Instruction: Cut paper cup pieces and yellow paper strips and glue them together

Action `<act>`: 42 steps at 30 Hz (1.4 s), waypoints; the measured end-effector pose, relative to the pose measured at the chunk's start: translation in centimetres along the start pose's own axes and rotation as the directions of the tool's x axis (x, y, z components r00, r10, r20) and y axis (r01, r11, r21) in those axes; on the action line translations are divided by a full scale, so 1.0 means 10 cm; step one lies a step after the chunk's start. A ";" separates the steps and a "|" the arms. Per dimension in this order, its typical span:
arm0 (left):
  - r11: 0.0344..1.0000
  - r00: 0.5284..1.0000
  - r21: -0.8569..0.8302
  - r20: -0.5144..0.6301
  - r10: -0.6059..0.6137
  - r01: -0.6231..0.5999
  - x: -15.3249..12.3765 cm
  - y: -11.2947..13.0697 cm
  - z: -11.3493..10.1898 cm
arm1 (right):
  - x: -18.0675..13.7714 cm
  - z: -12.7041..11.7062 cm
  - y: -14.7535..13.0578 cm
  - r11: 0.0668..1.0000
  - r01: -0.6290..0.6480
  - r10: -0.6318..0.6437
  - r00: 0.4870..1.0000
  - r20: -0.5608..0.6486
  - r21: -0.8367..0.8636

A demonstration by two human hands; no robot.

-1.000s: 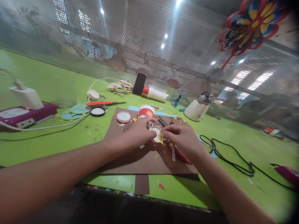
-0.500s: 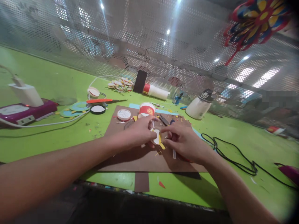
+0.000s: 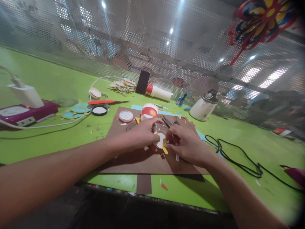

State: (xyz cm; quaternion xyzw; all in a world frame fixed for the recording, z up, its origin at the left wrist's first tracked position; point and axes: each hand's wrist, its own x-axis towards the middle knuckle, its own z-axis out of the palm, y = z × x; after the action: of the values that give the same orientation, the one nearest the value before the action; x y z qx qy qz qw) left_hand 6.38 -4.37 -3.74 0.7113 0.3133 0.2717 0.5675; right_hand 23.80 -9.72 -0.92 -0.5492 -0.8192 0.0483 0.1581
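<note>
Between thumb and fingers, my left hand (image 3: 145, 135) grips a small white disc (image 3: 160, 140) above the brown board (image 3: 133, 165). A yellow strip (image 3: 165, 150) hangs at the disc's right edge. My right hand (image 3: 186, 141) pinches that strip at the disc's edge with thumb and forefinger; its other fingers are curled and partly hidden. Just behind my hands stands a red and white paper cup (image 3: 149, 112). Dark-bladed scissors (image 3: 167, 121) lie behind my right hand. To the left of the cup rests a round white lid-like piece (image 3: 126, 116).
Across the green table (image 3: 81, 136) are a purple power strip (image 3: 28, 116), an orange-handled tool (image 3: 101, 102), a propped phone (image 3: 143, 82), a white bottle (image 3: 203, 106) and a looped black cable (image 3: 240, 159). Several small discs (image 3: 122, 85) are piled at the back.
My right hand has moved slightly left, and its fingertips have closed on the yellow strip at the disc's edge. My left hand keeps its hold on the disc.
</note>
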 end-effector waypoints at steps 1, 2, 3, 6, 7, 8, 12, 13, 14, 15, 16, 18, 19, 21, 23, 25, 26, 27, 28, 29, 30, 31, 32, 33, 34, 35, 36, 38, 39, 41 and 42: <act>1.000 1.000 0.012 -0.006 -0.011 0.011 0.00 0.01 0.00 | 0.00 0.00 0.01 1.000 0.015 -0.015 1.000 -0.007 0.007; 1.000 1.000 0.023 -0.014 -0.019 0.019 -0.01 0.02 -0.01 | 0.00 0.00 0.01 0.999 0.027 -0.027 1.000 -0.014 0.019; 0.999 0.999 0.032 -0.023 -0.024 0.025 -0.01 0.03 -0.01 | 0.00 0.00 0.02 0.999 0.035 -0.034 0.999 -0.021 0.033; 0.998 0.999 0.049 -0.042 -0.026 0.028 -0.02 0.05 -0.02 | -0.01 -0.02 0.03 0.996 0.039 -0.037 0.999 -0.033 0.084; 0.998 0.999 0.050 -0.044 -0.024 0.026 -0.02 0.05 -0.02 | -0.01 -0.02 0.03 0.994 0.038 -0.034 0.999 -0.038 0.102; 0.998 0.999 0.051 -0.042 -0.021 0.023 -0.02 0.06 -0.02 | -0.01 -0.02 0.03 0.992 0.031 -0.026 0.999 -0.041 0.124; 0.999 1.000 0.049 -0.028 -0.006 0.007 -0.02 0.06 -0.02 | -0.02 -0.01 0.06 0.967 -0.011 0.027 0.998 -0.061 0.256; 0.999 1.000 0.046 -0.024 -0.001 0.002 -0.02 0.06 -0.01 | -0.02 0.00 0.07 0.958 -0.012 0.034 0.997 -0.072 0.287; 0.999 1.000 0.042 -0.024 0.005 -0.004 -0.02 0.05 -0.01 | -0.02 0.01 0.09 0.950 -0.008 0.036 0.996 -0.085 0.311; 0.999 1.000 0.036 -0.022 0.008 -0.008 -0.02 0.05 -0.01 | -0.02 0.02 0.10 0.943 0.002 0.035 0.994 -0.103 0.332; 1.000 1.000 0.030 -0.021 0.010 -0.010 -0.02 0.04 -0.01 | -0.02 0.04 0.11 0.934 0.014 0.031 0.992 -0.121 0.356; 1.000 1.000 0.014 -0.027 0.004 -0.004 -0.01 0.03 -0.02 | -0.02 0.06 0.14 0.916 0.037 0.024 0.989 -0.146 0.400; 1.000 0.999 0.003 -0.033 -0.001 0.001 -0.01 0.02 -0.02 | -0.01 0.07 0.15 0.910 0.044 0.021 0.988 -0.152 0.413; 1.000 0.999 -0.015 -0.050 -0.011 0.010 0.00 0.01 -0.03 | -0.01 0.08 0.15 0.914 0.050 0.017 0.987 -0.162 0.403; 1.000 0.998 -0.021 -0.066 -0.013 0.012 0.00 0.00 -0.03 | -0.01 0.08 0.15 0.936 0.051 0.015 0.983 -0.185 0.348; 1.000 0.997 -0.018 -0.073 -0.006 0.004 0.01 -0.01 -0.03 | -0.01 0.09 0.14 0.955 0.053 0.012 0.976 -0.217 0.291; 1.000 0.997 -0.014 -0.077 0.000 -0.001 0.01 -0.02 -0.03 | -0.01 0.09 0.14 0.961 0.051 0.014 0.972 -0.235 0.271; 1.000 0.996 -0.009 -0.084 0.007 -0.008 0.01 -0.02 -0.03 | 0.00 0.10 0.13 0.964 0.047 0.021 0.968 -0.251 0.260; 1.000 0.995 -0.002 -0.095 0.015 -0.015 0.01 -0.02 -0.03 | 0.00 0.11 0.13 0.965 0.041 0.031 0.963 -0.268 0.259; 1.000 0.994 0.011 -0.110 0.021 -0.020 0.00 -0.02 -0.02 | 0.00 0.12 0.13 0.963 0.035 0.044 0.957 -0.285 0.268; 0.999 0.992 0.027 -0.125 0.027 -0.024 0.00 -0.01 -0.02 | 0.01 0.13 0.13 0.958 0.031 0.059 0.952 -0.302 0.285; 0.999 0.990 0.045 -0.138 0.036 -0.030 0.00 -0.01 -0.02 | 0.01 0.14 0.13 0.952 0.027 0.075 0.945 -0.317 0.306; 0.997 0.987 0.065 -0.150 0.048 -0.039 -0.01 0.00 -0.02 | 0.02 0.16 0.14 0.945 0.026 0.089 0.939 -0.332 0.327; 0.995 0.985 0.088 -0.161 0.067 -0.053 -0.01 0.00 -0.01 | 0.02 0.17 0.14 0.938 0.026 0.101 0.933 -0.346 0.345; 0.991 0.981 0.116 -0.174 0.088 -0.068 -0.02 0.01 -0.01 | 0.02 0.18 0.14 0.934 0.026 0.112 0.926 -0.361 0.357; 0.985 0.975 0.149 -0.192 0.112 -0.084 -0.02 0.02 -0.01 | 0.02 0.20 0.14 0.932 0.026 0.122 0.917 -0.381 0.361; 0.978 0.967 0.184 -0.213 0.138 -0.099 -0.03 0.03 0.00 | 0.02 0.21 0.13 0.933 0.025 0.131 0.904 -0.406 0.359; 0.963 0.952 0.245 -0.251 0.173 -0.110 -0.04 0.05 0.01 | 0.01 0.25 0.11 0.941 0.026 0.145 0.871 -0.470 0.339; 0.958 0.947 0.264 -0.265 0.183 -0.112 -0.05 0.07 0.02 | 0.00 0.26 0.11 0.947 0.026 0.148 0.851 -0.504 0.321; 0.953 0.939 0.279 -0.280 0.198 -0.117 -0.06 0.09 0.03 | -0.01 0.31 0.09 0.959 0.022 0.146 0.819 -0.555 0.284; 0.950 0.936 0.284 -0.281 0.210 -0.127 -0.06 0.10 0.04 | -0.01 0.33 0.08 0.961 0.020 0.144 0.812 -0.566 0.274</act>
State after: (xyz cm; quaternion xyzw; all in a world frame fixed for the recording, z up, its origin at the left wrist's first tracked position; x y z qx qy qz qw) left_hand 6.39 -5.27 -2.90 0.7530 0.3683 0.3837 0.3874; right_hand 23.56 -9.22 -4.25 -0.5377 -0.6991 -0.0063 0.4712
